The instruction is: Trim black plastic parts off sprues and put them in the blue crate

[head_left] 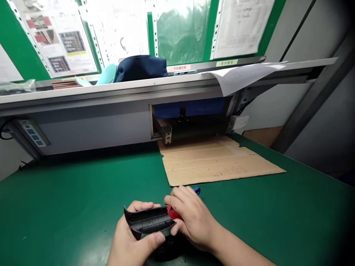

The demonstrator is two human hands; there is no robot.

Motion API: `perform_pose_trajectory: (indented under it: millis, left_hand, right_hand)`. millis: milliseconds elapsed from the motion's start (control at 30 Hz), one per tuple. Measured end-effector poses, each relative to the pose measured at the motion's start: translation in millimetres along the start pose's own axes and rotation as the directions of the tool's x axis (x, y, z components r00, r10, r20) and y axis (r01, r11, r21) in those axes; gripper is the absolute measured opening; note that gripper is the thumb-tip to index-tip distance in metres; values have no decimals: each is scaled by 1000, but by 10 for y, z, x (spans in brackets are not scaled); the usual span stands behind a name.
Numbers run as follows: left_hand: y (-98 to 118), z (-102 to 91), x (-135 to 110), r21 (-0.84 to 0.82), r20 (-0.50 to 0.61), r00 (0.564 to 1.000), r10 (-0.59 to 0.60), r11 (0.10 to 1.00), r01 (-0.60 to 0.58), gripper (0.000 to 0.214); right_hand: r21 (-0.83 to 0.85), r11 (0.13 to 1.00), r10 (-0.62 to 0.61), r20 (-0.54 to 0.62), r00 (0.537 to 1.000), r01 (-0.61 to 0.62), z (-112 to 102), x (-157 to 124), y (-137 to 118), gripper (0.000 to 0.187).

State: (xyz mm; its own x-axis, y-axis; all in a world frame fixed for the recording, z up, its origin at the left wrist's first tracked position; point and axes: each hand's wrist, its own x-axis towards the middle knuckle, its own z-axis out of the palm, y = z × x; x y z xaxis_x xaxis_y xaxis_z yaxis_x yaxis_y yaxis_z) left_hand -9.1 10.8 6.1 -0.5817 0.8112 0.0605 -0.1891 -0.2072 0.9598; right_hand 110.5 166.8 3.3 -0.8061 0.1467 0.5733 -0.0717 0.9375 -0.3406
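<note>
The left hand [133, 232] is gripping a black ribbed plastic cover [149, 221] from beneath, with its thumb pressing on the near edge and the ribbed face turned upward. The right hand [192, 221] is curling narrowly over the cover's right end, its thumb touching that end, while a red piece [174, 213] is showing just under its fingers; whether it is holding that piece, I cannot tell. A small blue object [196, 190] is lying just beyond the right hand's fingertips, and a dark round object [168, 249] is sitting below both hands on the green worktop [69, 207]. Farther off, a cardboard sheet [219, 162] is lying flat, and a navy bag [141, 69] and loose papers [246, 75] are resting on a shelf [111, 88] above.
</note>
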Motion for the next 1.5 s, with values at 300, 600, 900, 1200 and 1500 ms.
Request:
perform_pose_trajectory:
  millis: [300, 600, 900, 1200, 1500]
  left_hand:
    - [66, -18, -20, 61, -12, 1000, 14, 998, -13, 52]
    - [119, -55, -26, 145, 34, 998, 59, 987, -63, 45]
    - [131, -51, -36, 88, 49, 998, 32, 995, -36, 49]
    - [146, -92, -24, 128, 130, 990, 61, 989, -78, 44]
    - [109, -7, -50, -139, 96, 993, 66, 989, -52, 46]
  right_hand:
    - [-172, 985, -1, 32, 999, 6, 65, -12, -70, 79]
    - [-221, 975, -17, 34, 999, 24, 107, -45, -69, 77]
    - [-232, 973, 4, -7, 1000, -5, 106, -51, -137, 76]
    - [-113, 992, -58, 35, 998, 62, 131, -84, -67, 67]
    - [471, 882, 39, -46, 998, -13, 40, -87, -119, 65]
